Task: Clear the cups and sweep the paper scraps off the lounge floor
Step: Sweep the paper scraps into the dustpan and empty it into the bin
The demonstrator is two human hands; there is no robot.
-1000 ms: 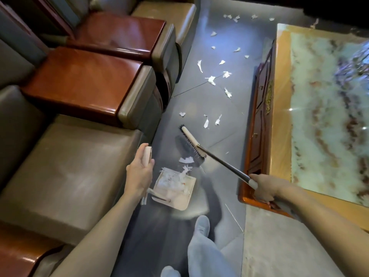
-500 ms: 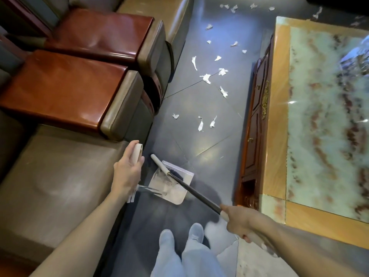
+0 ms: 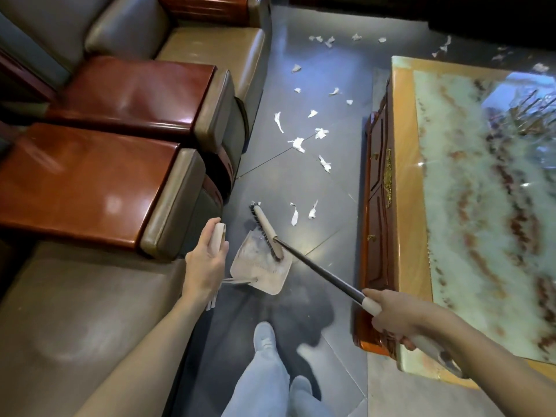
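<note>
My left hand (image 3: 204, 263) grips the pale upright handle of a beige dustpan (image 3: 261, 273) that rests on the dark floor tiles. My right hand (image 3: 391, 316) holds the long dark handle of a broom (image 3: 267, 231). The broom's beige head with black bristles lies across the far edge of the pan, pointing away from me. Several white paper scraps (image 3: 298, 144) lie scattered on the floor beyond the broom, the nearest two (image 3: 302, 212) just right of its tip. No cups are in view.
Brown leather armchairs with glossy red wooden armrests (image 3: 90, 188) line the left side. A low wooden table with a marble top (image 3: 403, 182) stands at the right. The floor aisle between them is narrow. My legs and shoes (image 3: 264, 341) stand behind the dustpan.
The broom swept scraps into the pan, then swung forward again, so its head now reaches past the pan's far edge. The view has tilted up along the aisle.
</note>
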